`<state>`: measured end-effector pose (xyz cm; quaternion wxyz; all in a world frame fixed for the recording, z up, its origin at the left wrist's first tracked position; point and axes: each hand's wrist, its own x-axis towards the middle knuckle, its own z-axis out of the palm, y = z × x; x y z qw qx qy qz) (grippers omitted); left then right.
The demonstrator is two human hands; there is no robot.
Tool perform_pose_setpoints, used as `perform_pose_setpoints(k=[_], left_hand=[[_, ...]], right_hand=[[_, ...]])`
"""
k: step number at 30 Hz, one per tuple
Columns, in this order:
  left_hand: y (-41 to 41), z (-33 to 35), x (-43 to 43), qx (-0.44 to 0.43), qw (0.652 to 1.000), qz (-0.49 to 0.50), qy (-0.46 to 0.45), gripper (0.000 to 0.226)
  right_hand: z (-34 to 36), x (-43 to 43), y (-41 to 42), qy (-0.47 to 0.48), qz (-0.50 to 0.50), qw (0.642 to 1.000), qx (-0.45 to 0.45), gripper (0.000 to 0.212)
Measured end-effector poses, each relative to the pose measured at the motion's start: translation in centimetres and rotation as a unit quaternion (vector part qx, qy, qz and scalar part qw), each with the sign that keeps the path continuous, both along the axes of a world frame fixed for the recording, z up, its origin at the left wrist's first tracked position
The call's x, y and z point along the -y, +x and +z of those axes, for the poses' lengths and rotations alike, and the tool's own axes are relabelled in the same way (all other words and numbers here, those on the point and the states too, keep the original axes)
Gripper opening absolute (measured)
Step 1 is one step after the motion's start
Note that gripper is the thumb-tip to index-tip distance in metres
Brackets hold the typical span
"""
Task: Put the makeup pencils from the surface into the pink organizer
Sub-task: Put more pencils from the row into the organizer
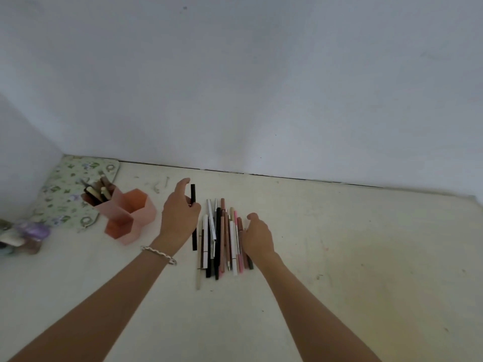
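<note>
Several makeup pencils [222, 241] in black, white, pink and brown lie side by side in a pile on the pale surface. My left hand [179, 216] is closed around a black pencil [193, 195] that sticks up past my fingers, just left of the pile. On the pile's right edge rests my right hand [257, 237], fingers curled over the outer pencils; whether it grips one I cannot tell. The pink organizer [130, 218], made of hexagonal cups, stands to the left of my left hand. Its rear cup holds several pencils [98, 192].
A floral pouch [70, 189] lies behind the organizer in the corner. Small purple and grey items [23, 236] sit at the far left edge. White walls close off the back and the left side. The pale surface [366, 257] stretches out to the right.
</note>
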<state>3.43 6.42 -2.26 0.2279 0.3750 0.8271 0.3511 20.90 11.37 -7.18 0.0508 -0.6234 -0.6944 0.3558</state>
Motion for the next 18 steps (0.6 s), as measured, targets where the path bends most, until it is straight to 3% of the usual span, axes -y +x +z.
perform_pose_setpoints(k=[3, 8, 14, 18], left_hand=[[0.2, 1.1, 0.4, 0.006, 0.998, -0.004, 0.062, 0.062], [-2.7, 4.9, 1.4, -0.027, 0.978, 0.034, 0.205, 0.054], [-10.2, 9.4, 5.1, -0.079, 0.92, 0.185, 0.338, 0.054], [-14.1, 8.3, 7.5, -0.102, 0.898, 0.248, 0.349, 0.053]], right_hand=[[-0.1, -0.1, -0.1, -0.011, -0.012, 1.0, -0.012, 0.029], [2.9, -2.8, 0.1, -0.004, -0.05, 0.995, -0.086, 0.051], [9.1, -5.5, -5.3, 0.008, -0.084, 0.963, -0.255, 0.049], [12.4, -3.7, -10.4, 0.042, -0.05, 0.941, -0.332, 0.043]])
